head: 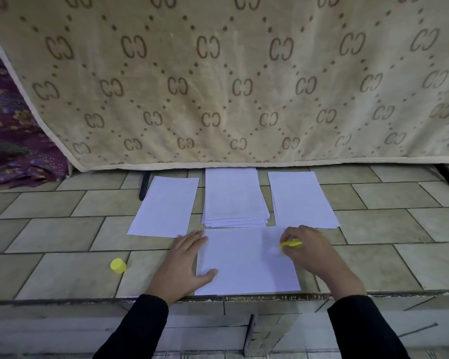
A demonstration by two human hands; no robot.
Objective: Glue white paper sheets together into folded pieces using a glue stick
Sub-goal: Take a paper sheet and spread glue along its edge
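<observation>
Several fingers of the right hand (314,252) are curling round the yellow glue stick (290,244), holding its tip to the front sheet (246,263) near its right edge; the left hand (184,265) is pressing flat, fingers straight, on the left edge. The cap (118,265) is lying leftward. Beyond, a thick stack (235,200) is waiting, so most gluing is likely remaining.

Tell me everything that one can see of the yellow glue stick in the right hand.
The glue stick is a small yellow cylinder, plastic by its look. The right hand grips it with curled fingers, so most of it is hidden. It lies nearly level above the right part of the near white sheet; whether its tip touches the paper cannot be told. A matching yellow cap lies apart on the tiles, left of the sheet.
</observation>
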